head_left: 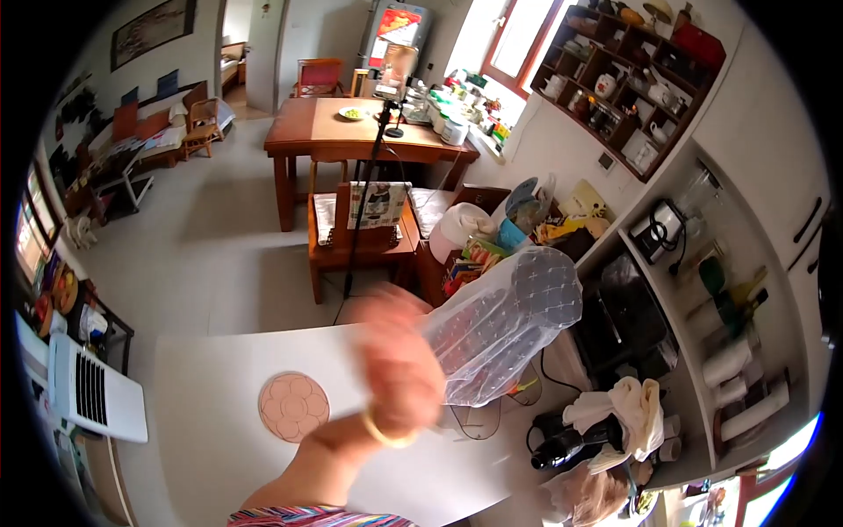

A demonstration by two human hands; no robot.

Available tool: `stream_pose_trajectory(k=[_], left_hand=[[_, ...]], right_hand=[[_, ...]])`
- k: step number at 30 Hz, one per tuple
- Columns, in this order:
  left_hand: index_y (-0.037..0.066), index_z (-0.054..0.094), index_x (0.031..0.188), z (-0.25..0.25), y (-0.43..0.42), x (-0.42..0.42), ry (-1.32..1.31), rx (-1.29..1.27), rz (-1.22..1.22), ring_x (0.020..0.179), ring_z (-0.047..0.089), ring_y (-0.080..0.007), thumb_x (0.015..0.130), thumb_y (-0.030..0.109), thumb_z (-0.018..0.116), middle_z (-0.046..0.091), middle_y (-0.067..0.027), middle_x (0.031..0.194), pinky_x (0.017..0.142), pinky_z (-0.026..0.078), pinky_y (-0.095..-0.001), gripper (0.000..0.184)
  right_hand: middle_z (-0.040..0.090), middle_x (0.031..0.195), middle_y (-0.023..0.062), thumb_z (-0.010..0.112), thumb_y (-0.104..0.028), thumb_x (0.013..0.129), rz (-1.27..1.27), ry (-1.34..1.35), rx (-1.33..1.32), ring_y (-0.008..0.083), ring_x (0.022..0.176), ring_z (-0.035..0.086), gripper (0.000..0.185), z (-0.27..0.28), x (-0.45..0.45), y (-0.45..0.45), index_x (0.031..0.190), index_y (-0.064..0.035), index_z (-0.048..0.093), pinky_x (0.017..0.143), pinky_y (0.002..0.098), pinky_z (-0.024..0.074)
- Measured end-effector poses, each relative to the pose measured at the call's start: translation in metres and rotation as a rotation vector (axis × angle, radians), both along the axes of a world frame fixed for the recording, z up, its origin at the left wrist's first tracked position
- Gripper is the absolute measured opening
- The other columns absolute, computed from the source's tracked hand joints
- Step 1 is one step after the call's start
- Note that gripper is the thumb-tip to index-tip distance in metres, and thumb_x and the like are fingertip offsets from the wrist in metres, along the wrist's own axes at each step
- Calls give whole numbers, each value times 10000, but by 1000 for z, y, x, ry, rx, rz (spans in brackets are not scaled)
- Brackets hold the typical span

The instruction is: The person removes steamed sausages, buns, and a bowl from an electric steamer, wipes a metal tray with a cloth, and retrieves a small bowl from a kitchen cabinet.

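Note:
My left hand (397,364), smeared by motion, is raised over the white counter at the middle of the view. A yellowish bangle (386,432) circles its wrist, and a striped sleeve shows at the bottom edge. Just right of the hand is a white translucent mesh cover (505,321) with a checked pattern; whether the fingers touch it is unclear. Thin wire loops (479,422) show below the mesh. On the counter to the left lies a round pinkish mat (294,407) with a flower pattern. My right hand is out of view.
The white counter (211,465) fills the foreground. A black appliance (562,443) and cream cloths (628,408) sit at right, beside shelves. Ahead stand a black stand pole (362,220), a wooden chair (369,250) and a wooden table (294,132). Left is a white air cooler (97,391).

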State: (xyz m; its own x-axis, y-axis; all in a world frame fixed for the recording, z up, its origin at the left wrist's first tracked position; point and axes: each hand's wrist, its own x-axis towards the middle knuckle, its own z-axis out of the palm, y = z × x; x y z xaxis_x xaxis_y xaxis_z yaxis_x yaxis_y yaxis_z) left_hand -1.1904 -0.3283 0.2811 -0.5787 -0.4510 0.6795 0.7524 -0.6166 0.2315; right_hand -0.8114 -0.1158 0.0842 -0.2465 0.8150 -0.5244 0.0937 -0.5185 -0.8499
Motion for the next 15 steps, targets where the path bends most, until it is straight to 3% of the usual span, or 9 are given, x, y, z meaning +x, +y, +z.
stream_pose_trajectory(k=[2, 3, 9, 10, 11, 12, 14, 15], left_hand=[[101, 469, 1059, 85, -38, -48, 287, 513, 342, 1023, 381, -180, 912, 404, 447, 478, -31, 1115, 796, 353, -347, 338], [101, 469, 1058, 110, -44, -65, 349, 525, 383, 1022, 381, -181, 911, 402, 447, 478, -31, 1113, 795, 353, -346, 336], [99, 470, 1055, 91, 4, -64, 423, 519, 127, 1014, 384, -181, 908, 390, 445, 479, -33, 1105, 792, 355, -345, 327], [98, 470, 1055, 87, 15, -61, 422, 495, 42, 1013, 384, -182, 908, 388, 445, 479, -33, 1104, 792, 355, -345, 326], [98, 470, 1054, 85, 25, -59, 422, 480, -47, 1011, 385, -182, 907, 386, 445, 479, -33, 1103, 791, 356, -345, 324], [98, 470, 1054, 85, 37, -60, 427, 468, -135, 1010, 385, -182, 907, 384, 444, 479, -33, 1101, 791, 356, -344, 323], [97, 471, 1053, 93, 65, -70, 415, 464, -273, 1007, 386, -182, 906, 380, 444, 480, -34, 1099, 790, 357, -344, 320], [96, 471, 1052, 105, 79, -79, 399, 489, -325, 1006, 387, -182, 905, 378, 443, 480, -34, 1097, 789, 357, -344, 319]], right_hand=[[472, 731, 46, 508, -273, 840, -69, 29, -11, 175, 643, 463, 200, 2, 7, -5, 907, -85, 505, 561, 311, 392], [467, 724, 42, 508, -275, 838, -105, 46, -9, 172, 635, 458, 196, 1, 15, -9, 904, -90, 502, 553, 307, 388], [436, 685, 15, 513, -283, 829, -302, 251, 72, 154, 586, 431, 176, -1, 94, -28, 886, -119, 486, 505, 279, 366], [369, 515, -37, 565, -283, 797, -427, 217, 301, 105, 424, 364, 155, -21, 110, -29, 794, -166, 464, 398, 232, 303], [472, 629, -26, 561, -345, 814, -403, 171, 213, 94, 503, 441, 253, -32, 131, -23, 927, -131, 485, 417, 232, 340], [437, 589, -37, 536, -341, 835, -492, 47, 155, 85, 465, 401, 185, -22, 119, -30, 836, -167, 475, 405, 226, 309], [332, 497, -43, 511, -212, 803, -417, 130, 227, 88, 388, 297, 159, -29, 120, -38, 712, -175, 387, 363, 249, 231], [367, 485, -20, 476, -183, 810, -429, 133, 202, 96, 397, 313, 131, -19, 114, -39, 703, -153, 408, 395, 258, 266]])
